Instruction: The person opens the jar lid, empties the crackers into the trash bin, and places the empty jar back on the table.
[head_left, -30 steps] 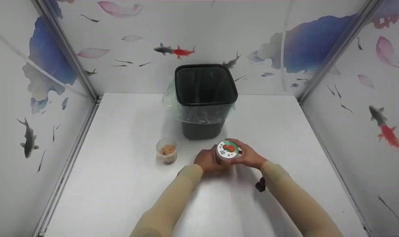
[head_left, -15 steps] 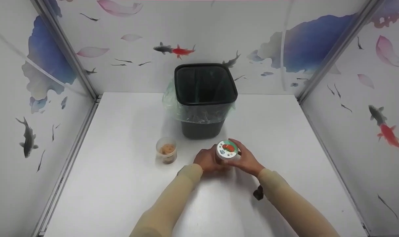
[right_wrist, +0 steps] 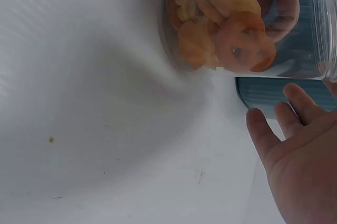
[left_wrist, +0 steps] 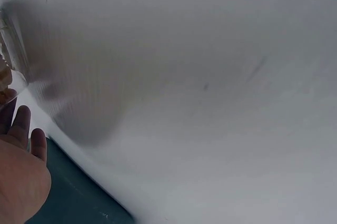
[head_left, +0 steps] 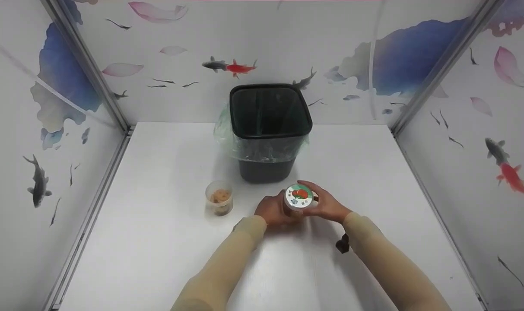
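Note:
Both hands are at a clear jar (right_wrist: 295,56) with biscuits (right_wrist: 237,40) inside, just in front of the black bin. Its round lid (head_left: 299,197) has a white and green label with a red picture and faces up in the head view. The left hand (head_left: 274,211) grips the jar's body from the left, its fingers showing behind the clear wall in the right wrist view. From the right, the right hand (head_left: 328,206) grips the lid at its edge with thumb and fingers. A smaller clear cup (head_left: 219,198) with more biscuits stands left of the left hand.
Behind the hands stands a black bin (head_left: 266,172) with a translucent green bag (head_left: 227,134) over its rim. White printed panels (head_left: 171,26) in metal frames wall in the white table (head_left: 166,242) at the back and both sides. A dark object (head_left: 342,244) is at the right wrist.
The right wrist and forearm first dip toward the person, then return forward and outward, with the right hand still at the lid. The left hand and the jar keep their place.

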Motion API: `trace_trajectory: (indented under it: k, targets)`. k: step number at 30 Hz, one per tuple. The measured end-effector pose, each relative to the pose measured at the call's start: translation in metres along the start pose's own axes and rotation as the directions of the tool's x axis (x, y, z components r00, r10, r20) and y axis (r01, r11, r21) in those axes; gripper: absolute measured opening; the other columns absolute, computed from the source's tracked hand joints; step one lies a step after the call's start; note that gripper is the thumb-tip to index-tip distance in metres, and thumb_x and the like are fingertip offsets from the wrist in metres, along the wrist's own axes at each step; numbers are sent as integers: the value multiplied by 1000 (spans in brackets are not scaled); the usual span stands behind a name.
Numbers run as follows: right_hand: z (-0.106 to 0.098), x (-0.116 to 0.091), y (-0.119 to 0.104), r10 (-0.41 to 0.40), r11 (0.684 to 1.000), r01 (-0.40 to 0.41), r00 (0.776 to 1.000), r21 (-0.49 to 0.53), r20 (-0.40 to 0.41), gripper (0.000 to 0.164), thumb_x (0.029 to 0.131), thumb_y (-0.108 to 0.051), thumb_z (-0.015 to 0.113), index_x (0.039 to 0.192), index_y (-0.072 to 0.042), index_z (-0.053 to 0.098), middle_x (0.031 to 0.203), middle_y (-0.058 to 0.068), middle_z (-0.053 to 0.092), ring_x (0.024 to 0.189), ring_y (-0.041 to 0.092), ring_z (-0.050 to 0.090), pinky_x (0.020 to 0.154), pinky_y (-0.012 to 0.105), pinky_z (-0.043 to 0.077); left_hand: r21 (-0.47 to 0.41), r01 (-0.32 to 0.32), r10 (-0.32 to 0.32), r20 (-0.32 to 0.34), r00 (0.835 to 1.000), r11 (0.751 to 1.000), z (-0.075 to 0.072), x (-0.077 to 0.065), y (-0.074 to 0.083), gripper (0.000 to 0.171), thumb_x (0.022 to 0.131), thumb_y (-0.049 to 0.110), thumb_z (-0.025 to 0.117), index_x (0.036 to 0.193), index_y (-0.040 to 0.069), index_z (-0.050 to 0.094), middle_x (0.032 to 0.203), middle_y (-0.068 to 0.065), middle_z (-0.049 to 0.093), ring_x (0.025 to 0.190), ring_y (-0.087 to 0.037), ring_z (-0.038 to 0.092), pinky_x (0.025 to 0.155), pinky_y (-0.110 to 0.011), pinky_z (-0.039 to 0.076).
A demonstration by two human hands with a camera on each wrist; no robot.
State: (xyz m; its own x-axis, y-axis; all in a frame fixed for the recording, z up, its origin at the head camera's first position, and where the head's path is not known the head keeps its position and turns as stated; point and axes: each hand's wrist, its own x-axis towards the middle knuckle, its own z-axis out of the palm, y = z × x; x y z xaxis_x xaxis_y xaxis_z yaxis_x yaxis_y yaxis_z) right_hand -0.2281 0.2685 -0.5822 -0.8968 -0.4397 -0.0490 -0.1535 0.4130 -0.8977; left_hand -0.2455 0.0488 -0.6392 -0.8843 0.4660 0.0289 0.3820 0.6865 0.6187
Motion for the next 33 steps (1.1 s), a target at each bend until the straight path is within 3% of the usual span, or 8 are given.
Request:
trace_trajectory:
  k: [3, 9, 12, 20, 27, 33]
  targets:
    - [5, -4, 0, 2, 1000, -3, 999, -27, -53, 93, 75, -32, 88, 153, -21, 39, 149, -3, 44, 136, 19, 40, 111, 55, 31, 9, 1, -1, -2, 1000, 1000, 0, 1, 0, 92, 69, 67, 77, 139, 16, 49, 117, 1, 69, 104, -15, 64, 95, -32, 50]
    - [15, -10, -8, -2, 999, -2, 993, -38, -118, 90, 76, -25, 88, 151, -13, 40, 146, 4, 49, 135, 24, 43, 110, 59, 31, 6, 8, -8, -4, 1000, 1000, -1, 0, 0, 94, 67, 64, 82, 138, 14, 48, 117, 0, 69, 104, -17, 64, 96, -34, 49]
    - [16, -6, 1, 16, 999, -21, 991, -38, -134, 92, 74, -32, 90, 150, -18, 41, 144, 0, 51, 133, 21, 44, 110, 57, 31, 21, 31, -31, 15, 999, 999, -1, 0, 2, 97, 67, 64, 82, 142, 14, 46, 120, -1, 68, 108, -17, 63, 99, -33, 47]
    - [10, -4, 1, 40, 995, -50, 992, -83, -118, 93, 72, -43, 89, 150, -24, 43, 146, -8, 47, 135, 15, 41, 112, 53, 31, 36, 28, -28, 14, 999, 999, -2, -1, 1, 95, 68, 65, 80, 140, 14, 47, 118, -2, 69, 106, -17, 64, 97, -32, 48]
    - [8, -4, 3, 11, 999, -15, 995, -44, -95, 89, 75, -34, 88, 151, -22, 42, 147, -1, 46, 136, 21, 40, 112, 55, 29, 48, 12, -13, 23, 1000, 999, -1, 0, 0, 96, 70, 68, 76, 143, 14, 44, 117, -1, 70, 104, -16, 64, 96, -32, 49]
    - [13, -6, 5, 8, 997, -19, 990, -75, -140, 94, 75, -38, 88, 153, -20, 39, 149, -1, 45, 136, 21, 41, 111, 55, 32, 33, 20, -21, 26, 999, 999, 0, 1, 1, 96, 68, 70, 76, 141, 16, 46, 121, 2, 68, 107, -15, 63, 97, -31, 48]
